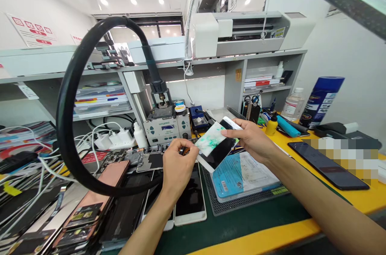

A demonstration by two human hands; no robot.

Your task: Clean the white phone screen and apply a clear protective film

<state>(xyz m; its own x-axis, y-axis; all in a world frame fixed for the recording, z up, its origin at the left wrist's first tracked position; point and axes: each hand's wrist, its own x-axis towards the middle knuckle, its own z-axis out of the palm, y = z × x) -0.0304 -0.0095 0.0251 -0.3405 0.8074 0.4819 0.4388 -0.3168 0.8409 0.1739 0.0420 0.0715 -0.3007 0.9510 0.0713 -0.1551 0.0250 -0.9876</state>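
Observation:
A phone (217, 159) with a white frame and a dark screen is tilted above the desk. My right hand (256, 138) grips its upper right end, thumb on top. Across the screen lies a thin white sheet (210, 139) with green stains. My left hand (178, 163) is closed in a pinch at the sheet's left corner; its fingertips partly hide that corner. Beneath the phone, a blue and white plastic packet (232, 176) rests on a dark grey mat (221, 208). Another white-framed phone (190, 198) lies just below my left hand.
A thick black hose (64, 114) loops at the left, rising from a grey bench device (163, 130). Stacked phones and parts (105, 182) and white cables crowd the left side. At right are a dark phone (327, 166), a blue spray can (322, 100) and a clear bottle (292, 104).

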